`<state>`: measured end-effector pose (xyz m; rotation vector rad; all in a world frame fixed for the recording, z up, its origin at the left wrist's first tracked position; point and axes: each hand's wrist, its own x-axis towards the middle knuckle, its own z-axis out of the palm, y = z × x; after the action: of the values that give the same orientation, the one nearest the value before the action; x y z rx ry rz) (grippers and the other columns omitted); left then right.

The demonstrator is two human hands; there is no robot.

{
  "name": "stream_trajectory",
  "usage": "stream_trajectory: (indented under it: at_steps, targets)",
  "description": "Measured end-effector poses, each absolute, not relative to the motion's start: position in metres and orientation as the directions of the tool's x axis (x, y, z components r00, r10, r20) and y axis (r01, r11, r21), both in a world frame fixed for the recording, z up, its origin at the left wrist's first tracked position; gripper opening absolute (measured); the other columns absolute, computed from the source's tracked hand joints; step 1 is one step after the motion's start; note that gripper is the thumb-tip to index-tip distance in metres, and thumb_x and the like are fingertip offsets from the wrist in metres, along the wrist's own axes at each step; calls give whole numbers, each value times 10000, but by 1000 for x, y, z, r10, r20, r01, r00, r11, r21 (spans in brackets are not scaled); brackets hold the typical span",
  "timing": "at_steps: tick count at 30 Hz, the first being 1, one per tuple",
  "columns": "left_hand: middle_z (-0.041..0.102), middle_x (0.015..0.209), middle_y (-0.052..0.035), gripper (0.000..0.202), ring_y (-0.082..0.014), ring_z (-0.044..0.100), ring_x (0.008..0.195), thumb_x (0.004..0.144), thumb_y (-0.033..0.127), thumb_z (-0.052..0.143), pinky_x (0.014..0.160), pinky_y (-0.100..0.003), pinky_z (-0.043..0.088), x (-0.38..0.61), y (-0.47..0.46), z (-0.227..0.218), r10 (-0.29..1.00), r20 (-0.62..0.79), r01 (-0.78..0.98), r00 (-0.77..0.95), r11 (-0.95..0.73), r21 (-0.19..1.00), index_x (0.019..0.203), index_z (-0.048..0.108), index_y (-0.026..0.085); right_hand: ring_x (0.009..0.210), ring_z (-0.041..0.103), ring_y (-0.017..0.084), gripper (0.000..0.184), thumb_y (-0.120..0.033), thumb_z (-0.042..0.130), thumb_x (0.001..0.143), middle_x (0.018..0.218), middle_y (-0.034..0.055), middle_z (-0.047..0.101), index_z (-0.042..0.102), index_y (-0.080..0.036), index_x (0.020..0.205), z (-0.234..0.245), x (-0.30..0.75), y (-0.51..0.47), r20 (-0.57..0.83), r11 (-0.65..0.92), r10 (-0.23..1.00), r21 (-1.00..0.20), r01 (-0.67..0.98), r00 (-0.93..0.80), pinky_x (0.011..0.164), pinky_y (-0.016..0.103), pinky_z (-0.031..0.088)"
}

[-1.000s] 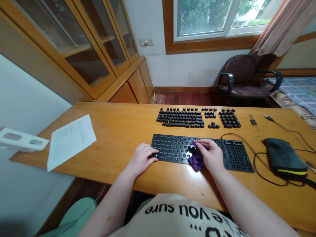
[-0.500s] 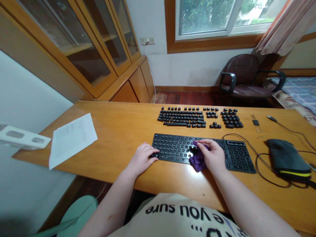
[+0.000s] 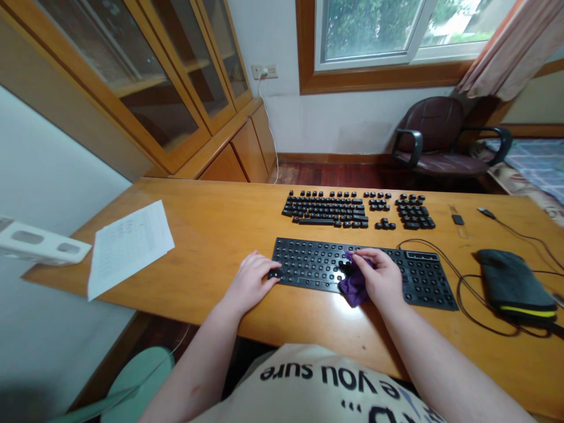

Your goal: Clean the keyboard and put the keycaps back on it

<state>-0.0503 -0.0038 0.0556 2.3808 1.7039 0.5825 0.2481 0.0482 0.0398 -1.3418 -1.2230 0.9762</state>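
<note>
Left grip [image 3: 251, 284] has edged outward, keyboard [image 3: 308, 264] stretching lengthwise left to right.

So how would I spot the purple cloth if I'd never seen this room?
Find the wooden desk, then the long black keyboard base on it. Over that base's near edge, pinched in the person's right hand, is the crumpled cloth. It's the only purple thing on the desk: the keycaps beyond are black, and the dark grey item at right has a yellow stripe.

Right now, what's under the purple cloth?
The purple cloth, in the right hand, overlaps the black keyboard base and the wooden desk. Whatever lies directly beneath is covered, so I can't see it.
</note>
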Motion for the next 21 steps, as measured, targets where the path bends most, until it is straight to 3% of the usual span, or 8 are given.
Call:
stream_trajectory:
  at_steps: [3,6,9,14,21]
  targets:
    - [657,938,-20,247,-173,584,905,813,282,580,1029,-445,330,-64,-5,67,926,330,906,187,-292,306,1056,608,243,726,663,194,216,-354,693,700,796,68,710,657,-175,814,41,248,48,59,34,985,-987,155,162,717,345,535]
    - [653,916,-19,181,-173,586,898,826,310,561,1017,-429,356,-74,-6,76,915,384,923,124,-248,293,970,638,233,717,662,195,222,-359,693,696,794,70,710,658,-172,811,43,248,47,54,28,985,-986,163,162,709,346,535]
    - [671,943,-38,211,-189,593,929,832,353,557,971,-404,408,-72,-8,76,927,335,906,168,-279,317,966,639,212,719,663,199,232,-370,695,690,787,72,711,656,-171,805,43,247,47,55,30,987,-986,163,153,708,349,534]
    - [689,948,-20,260,-173,616,888,833,387,564,993,-417,378,-59,-10,66,926,199,868,322,-373,329,1040,623,242,730,667,197,230,-371,699,682,791,65,713,650,-179,800,41,248,48,52,28,985,-989,146,165,705,342,533]
    - [672,819,-42,345,-213,601,830,702,506,666,831,-381,458,-52,-9,56,937,201,891,286,-337,303,872,645,206,734,671,198,231,-370,703,679,798,65,714,652,-181,802,41,247,48,41,19,986,-990,142,160,709,340,536]
